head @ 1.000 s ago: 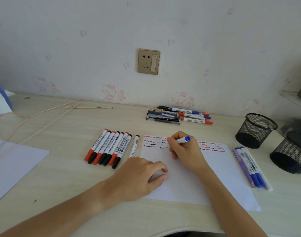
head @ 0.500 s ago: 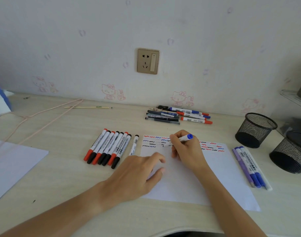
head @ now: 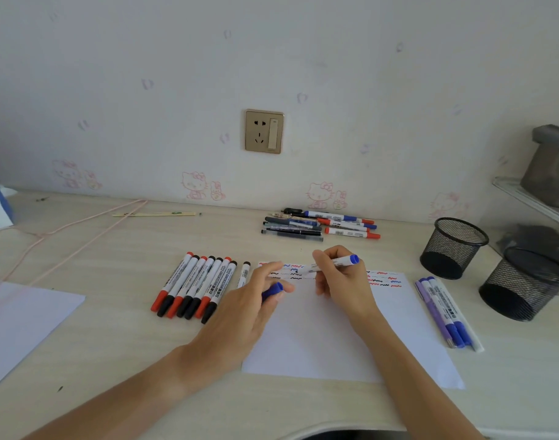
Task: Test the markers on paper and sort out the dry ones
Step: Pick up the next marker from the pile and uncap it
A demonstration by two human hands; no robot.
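OK, landmark is the test paper (head: 319, 338), lying flat on the desk (head: 113, 249).

Right hand (head: 341, 281) is over the paper's upper middle, fingers curled around a blue-ended marker (head: 333, 263). The marker lies roughly level, blue end pointing right, tip end pointing left; the tip is blurred, so I can't tell if it touches the sheet.

Left hand (head: 249, 300) is over the paper's left edge, pinching a blue cap (head: 273, 289) between thumb and fingers. The cap sits just left of and below the marker's tip end, apart from it.

Squiggle rows (head: 383, 279) in red, blue and black run along the paper's top edge, partly hidden by the hands.

Left of the paper: a row of red- and black-capped markers (head: 192, 287), side by side and touching, caps toward the near edge. One more black-capped marker (head: 244, 274) lies between that row and the paper, partly behind the left hand.

Right of the paper: a small bunch of blue and purple markers (head: 443, 312), parallel, just off the sheet edge. Further right, two black mesh pen cups (head: 453, 247), well apart from the paper.

Behind the paper, near the wall: a loose pile of mixed pens and markers (head: 319, 225).

Far left of the paper: a second white sheet (head: 21, 325) at the frame edge.
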